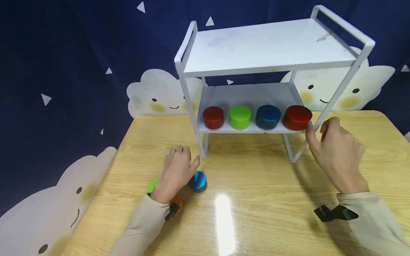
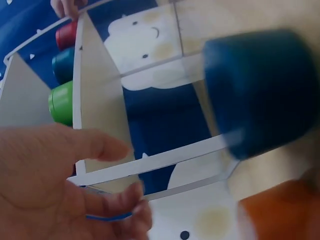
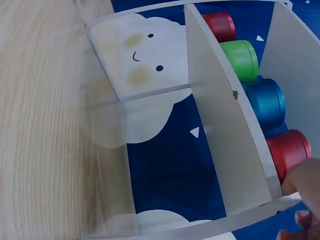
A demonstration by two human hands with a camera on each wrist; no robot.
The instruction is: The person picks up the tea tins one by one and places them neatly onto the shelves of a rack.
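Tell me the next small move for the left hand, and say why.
Probably close the left hand on the blue tin beside it: it rests on the table touching nothing firmly, while the shelf row holds four tins and the right hand touches the end red tin.

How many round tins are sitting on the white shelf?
4, in a row on the lower shelf: small red tin, green tin, blue tin, large red tin. Top shelf holds none.

From the head view we look forward and down at the white rack [image 1: 272,71] from the table's near side, at middling range. Our left wrist view sits close and rolled sideways, facing the rack [image 2: 100,100] from below its lower shelf. Our right wrist view looks along the rack [image 3: 225,125], also rolled. All three share its lower shelf.
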